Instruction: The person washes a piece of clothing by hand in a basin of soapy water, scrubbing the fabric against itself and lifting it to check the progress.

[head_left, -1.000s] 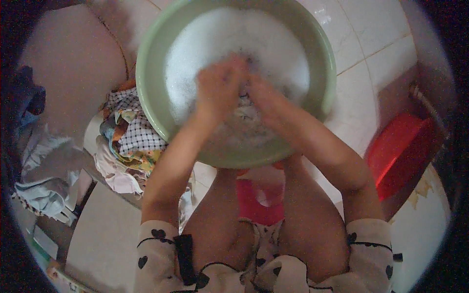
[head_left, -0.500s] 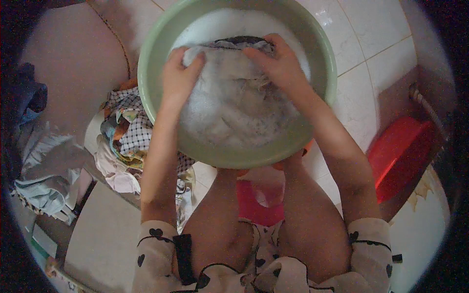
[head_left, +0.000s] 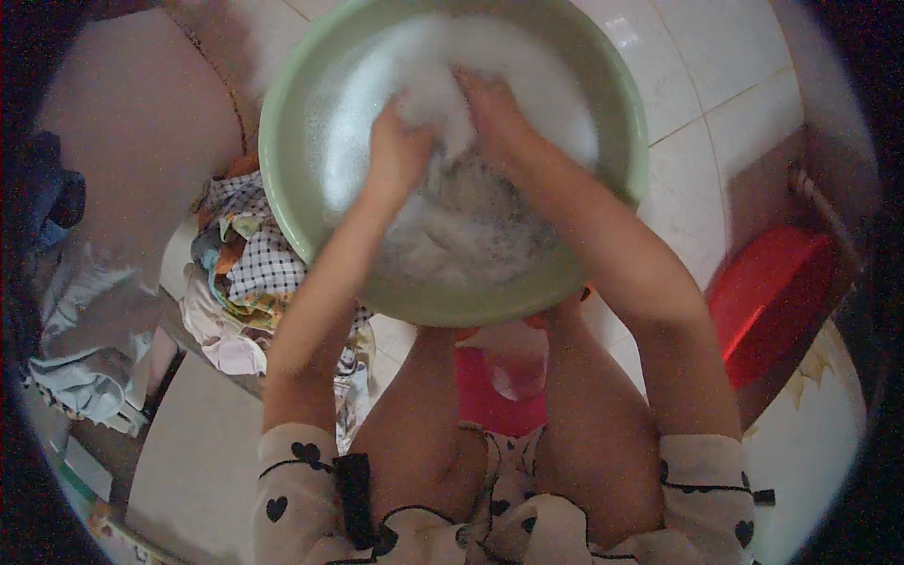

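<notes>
A wide pale-green basin (head_left: 282,193) full of suds and water sits in front of my knees. In it lies a wet whitish garment (head_left: 468,231), partly sunk in the foam and smeared by motion; what kind it is I cannot make out. My left hand (head_left: 400,149) is closed on a bunched part of this garment. Close by on the right, my right hand (head_left: 496,115) grips it too, fingers half hidden by foam and cloth. Between the two hands the fabric is squeezed together.
Left of the basin is a heap of clothes (head_left: 264,264), some checked. Farther left hang or lie a grey cloth (head_left: 89,377) and a dark blue one (head_left: 58,193). A red plastic basin (head_left: 772,306) leans at the right. Pale floor tiles (head_left: 683,169) surround the green basin.
My hands have come closer together, bunching the garment that was spread between them. Its dark edge no longer shows. The left hand shifted right and slightly down; the right hand moved left.
</notes>
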